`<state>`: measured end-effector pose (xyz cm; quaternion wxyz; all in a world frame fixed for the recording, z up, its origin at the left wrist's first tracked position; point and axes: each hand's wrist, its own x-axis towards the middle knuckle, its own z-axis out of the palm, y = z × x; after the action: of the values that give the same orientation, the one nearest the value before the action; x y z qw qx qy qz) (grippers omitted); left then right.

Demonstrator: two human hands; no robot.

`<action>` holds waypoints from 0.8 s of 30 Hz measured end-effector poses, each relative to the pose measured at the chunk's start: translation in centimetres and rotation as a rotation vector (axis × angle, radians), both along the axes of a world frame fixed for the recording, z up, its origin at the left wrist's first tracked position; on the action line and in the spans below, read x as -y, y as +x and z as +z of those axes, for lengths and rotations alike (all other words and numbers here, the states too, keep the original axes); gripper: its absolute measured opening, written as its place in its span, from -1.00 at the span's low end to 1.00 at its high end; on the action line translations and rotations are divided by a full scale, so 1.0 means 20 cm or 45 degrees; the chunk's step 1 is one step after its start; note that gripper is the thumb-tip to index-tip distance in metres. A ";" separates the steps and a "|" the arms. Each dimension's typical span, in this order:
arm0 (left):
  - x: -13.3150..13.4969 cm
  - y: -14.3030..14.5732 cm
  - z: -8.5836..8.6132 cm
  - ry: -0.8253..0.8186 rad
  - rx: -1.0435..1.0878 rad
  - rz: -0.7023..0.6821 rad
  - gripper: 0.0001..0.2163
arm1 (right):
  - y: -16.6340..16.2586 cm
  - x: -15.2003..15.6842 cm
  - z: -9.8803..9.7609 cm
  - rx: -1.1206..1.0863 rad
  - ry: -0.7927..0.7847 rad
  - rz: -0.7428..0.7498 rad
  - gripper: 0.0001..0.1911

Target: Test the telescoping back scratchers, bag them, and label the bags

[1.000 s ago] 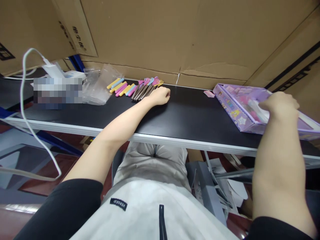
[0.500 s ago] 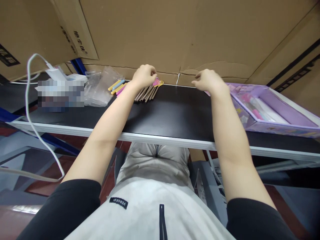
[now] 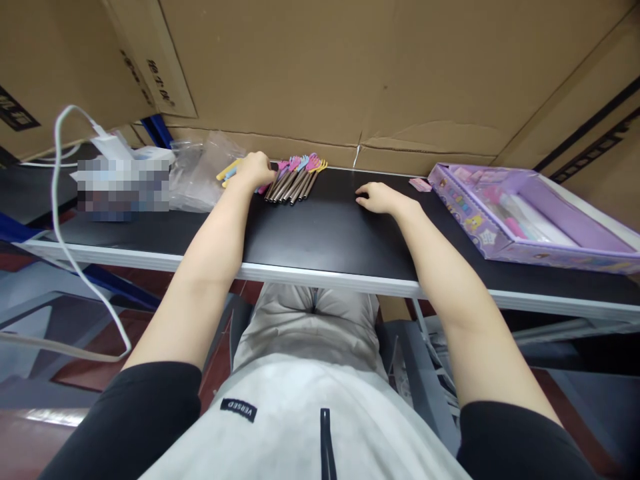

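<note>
My left hand [image 3: 255,171] rests at the back of the black table [image 3: 320,233], knuckles up and fingers curled over a pile of short yellow, blue and pink sticks [image 3: 227,172]. What the fingers hold is hidden. Just right of it lies a row of brown pens with coloured tops [image 3: 296,177]. My right hand [image 3: 379,198] lies flat on the table's middle with its fingers stretched to the left and nothing in it. It is apart from the pens and from the purple toy box [image 3: 505,217] on the right.
A crumpled clear plastic bag [image 3: 197,175] lies left of the sticks, beside a white charger [image 3: 109,143] whose cable hangs off the table edge. A small pink card [image 3: 419,185] sits near the purple box. Cardboard sheets [image 3: 350,73] wall off the back.
My right hand left the purple box, rose to the back edge, then came down flat on the table's middle. My left hand shifted from the pens' right end to the coloured sticks.
</note>
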<state>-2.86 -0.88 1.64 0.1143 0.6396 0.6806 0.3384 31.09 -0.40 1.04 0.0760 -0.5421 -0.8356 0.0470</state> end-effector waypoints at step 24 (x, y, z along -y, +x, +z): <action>0.07 0.09 0.06 -0.218 -0.467 0.114 -0.66 | -0.11 0.13 0.08 0.266 -0.035 -0.075 -0.54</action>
<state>-0.97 -2.31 2.89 0.0272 0.6477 0.7440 0.1617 28.86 -3.08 2.55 -0.0174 -0.5695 -0.8218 -0.0005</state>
